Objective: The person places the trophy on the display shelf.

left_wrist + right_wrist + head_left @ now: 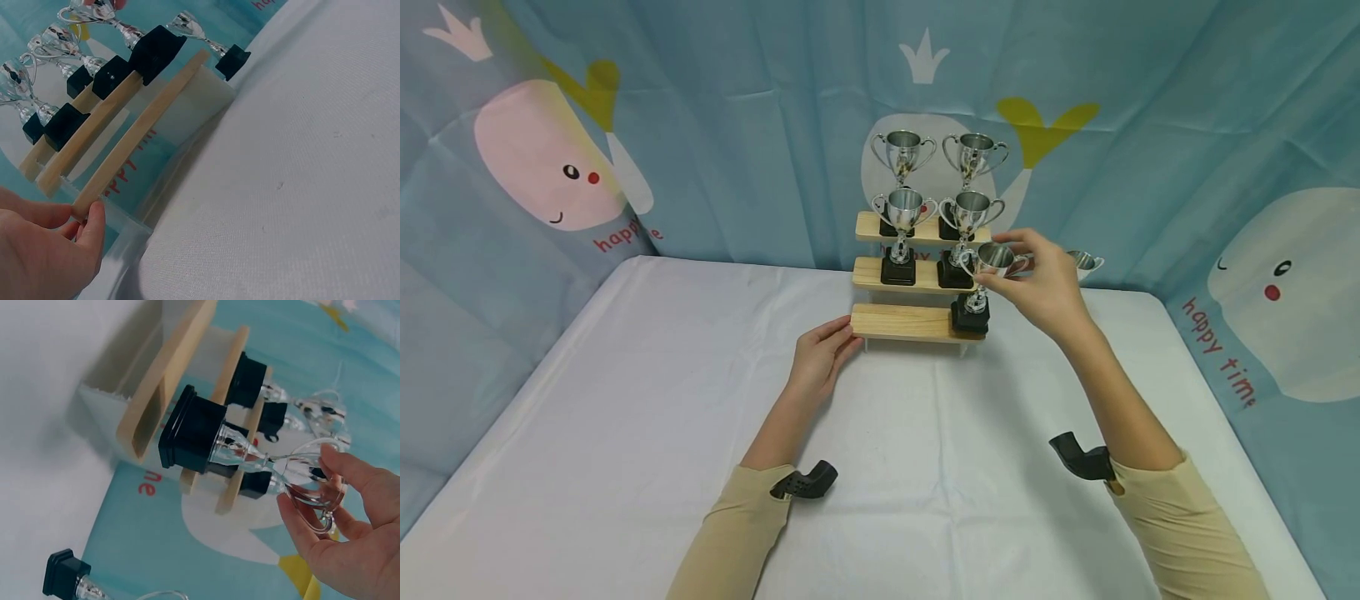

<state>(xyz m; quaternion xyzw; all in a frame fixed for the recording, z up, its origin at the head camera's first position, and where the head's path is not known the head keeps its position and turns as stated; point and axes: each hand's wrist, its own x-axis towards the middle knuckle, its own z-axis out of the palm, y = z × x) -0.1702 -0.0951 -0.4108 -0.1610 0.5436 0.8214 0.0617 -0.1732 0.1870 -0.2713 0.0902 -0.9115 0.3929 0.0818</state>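
My right hand (1051,283) holds a small silver trophy (970,317) by its two-handled cup. In the right wrist view, the trophy's black base (195,432) hangs apart from the lowest shelf (139,422), near its right end. My left hand (815,358) pinches the left end of the three-tier wooden display stand (898,322), thumb and fingers on the bottom shelf's end (90,194). Two trophies (898,271) stand upright on the middle shelf, and two more (904,154) on the top one.
Another trophy (232,61) stands on the white-covered table (625,417), right of the stand; my right hand partly hides it in the head view. A blue printed curtain (715,150) hangs close behind the stand and along both sides.
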